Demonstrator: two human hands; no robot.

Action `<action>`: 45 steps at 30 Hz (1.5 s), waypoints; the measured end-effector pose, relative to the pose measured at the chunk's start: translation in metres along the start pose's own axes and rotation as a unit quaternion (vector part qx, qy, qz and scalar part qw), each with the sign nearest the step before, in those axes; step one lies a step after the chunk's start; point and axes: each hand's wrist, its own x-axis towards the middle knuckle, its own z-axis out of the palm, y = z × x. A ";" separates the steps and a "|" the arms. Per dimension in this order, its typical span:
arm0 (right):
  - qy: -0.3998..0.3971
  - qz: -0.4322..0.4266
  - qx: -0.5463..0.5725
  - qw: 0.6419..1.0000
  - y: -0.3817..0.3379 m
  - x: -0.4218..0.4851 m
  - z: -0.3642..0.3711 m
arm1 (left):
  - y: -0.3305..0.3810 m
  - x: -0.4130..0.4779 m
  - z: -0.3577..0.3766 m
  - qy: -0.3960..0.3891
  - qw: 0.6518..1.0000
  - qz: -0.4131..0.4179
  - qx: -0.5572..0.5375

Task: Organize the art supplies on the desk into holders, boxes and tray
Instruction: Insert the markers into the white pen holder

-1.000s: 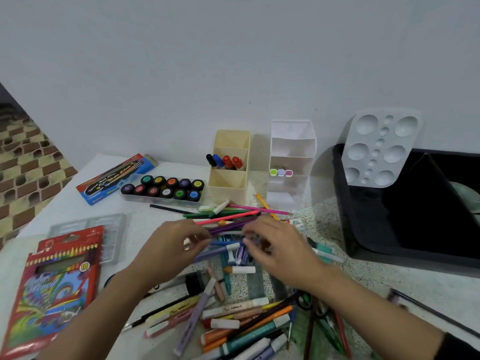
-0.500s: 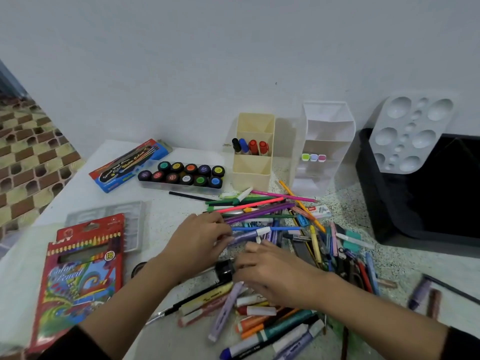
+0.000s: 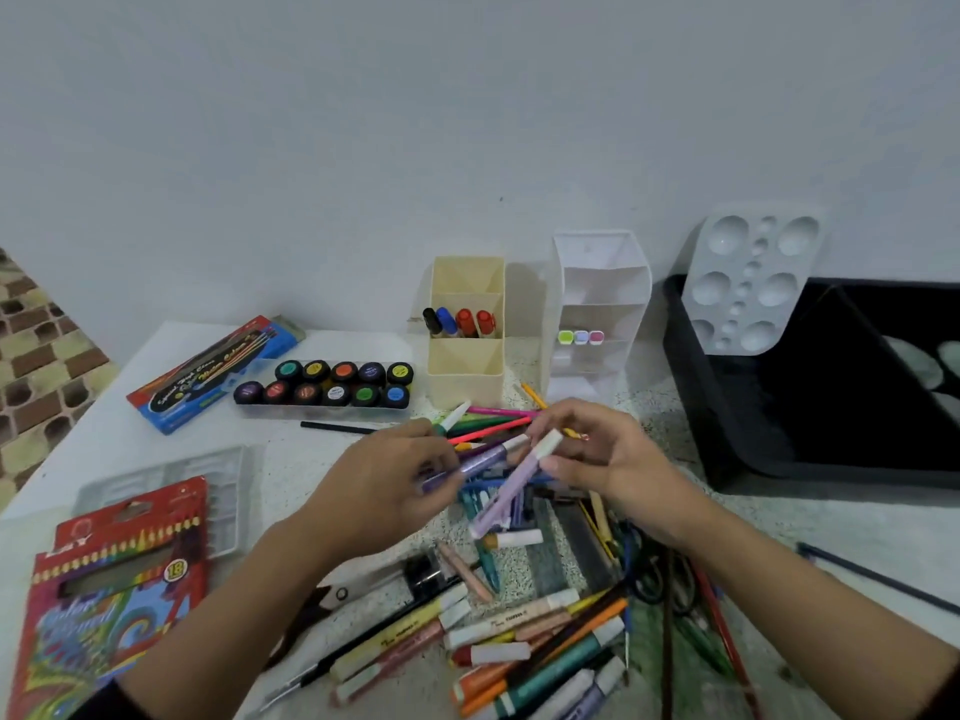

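Above the heap of loose pens and markers (image 3: 519, 641) on the desk, the left hand (image 3: 384, 491) curls round a glittery dark-purple marker (image 3: 483, 459), whose lower part is hidden by fingers. The right hand (image 3: 618, 459) pinches a pale lilac, white-capped highlighter (image 3: 511, 485). The black plastic tray (image 3: 691, 397) is cut off at the right.

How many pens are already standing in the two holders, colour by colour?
Black cap: 1
Blue cap: 1
Red caps: 2
Green cap: 1
Lilac cap: 1
Pink cap: 1
Total: 7
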 end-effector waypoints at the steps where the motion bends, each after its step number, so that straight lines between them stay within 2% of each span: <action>1: 0.025 0.002 0.052 0.998 -0.004 0.000 -0.004 | 0.006 0.005 -0.004 0.009 1.000 -0.001 -0.014; 4: 0.088 0.016 0.171 0.981 -0.018 0.003 -0.017 | 0.026 0.024 -0.013 0.037 0.996 -0.002 -0.077; 6: 0.137 0.023 0.190 0.972 -0.028 0.004 -0.026 | 0.039 0.039 -0.015 0.070 0.990 0.002 -0.120; 11: 0.250 0.009 0.094 0.964 -0.042 0.002 -0.048 | 0.072 0.069 -0.013 0.169 0.974 0.018 -0.150; 13: 0.272 -0.002 0.036 0.962 -0.045 0.001 -0.057 | 0.085 0.078 -0.011 0.195 0.968 0.025 -0.157; 15: 0.284 0.004 0.024 0.959 -0.048 0.000 -0.064 | 0.097 0.084 -0.008 0.211 0.961 0.038 -0.177; 20: 0.237 0.066 0.021 0.969 -0.054 -0.001 -0.079 | 0.117 0.094 -0.002 0.267 0.947 0.065 -0.167; 25: 0.210 0.069 0.027 0.975 -0.054 -0.004 -0.085 | 0.133 0.098 0.002 0.288 0.944 0.081 -0.140; 30: 0.234 0.030 -0.145 0.961 -0.048 0.000 -0.091 | 0.138 0.101 0.009 0.290 0.945 0.077 -0.132; 32: 0.237 0.024 -0.196 0.951 -0.047 0.002 -0.092 | 0.135 0.103 0.012 0.269 0.950 0.056 -0.150; 34: 0.240 0.022 -0.202 0.949 -0.048 0.004 -0.091 | 0.135 0.103 0.013 0.230 0.950 0.031 -0.211; 38: 0.237 0.018 -0.169 0.957 -0.052 0.007 -0.088 | 0.142 0.104 0.012 0.211 0.921 -0.006 -0.326; 42: 0.235 0.019 -0.187 0.954 -0.050 0.013 -0.087 | 0.147 0.108 0.010 0.230 0.907 -0.005 -0.352; 45: 0.223 0.011 -0.200 0.954 -0.049 0.015 -0.087 | 0.145 0.111 0.011 0.204 0.914 0.014 -0.351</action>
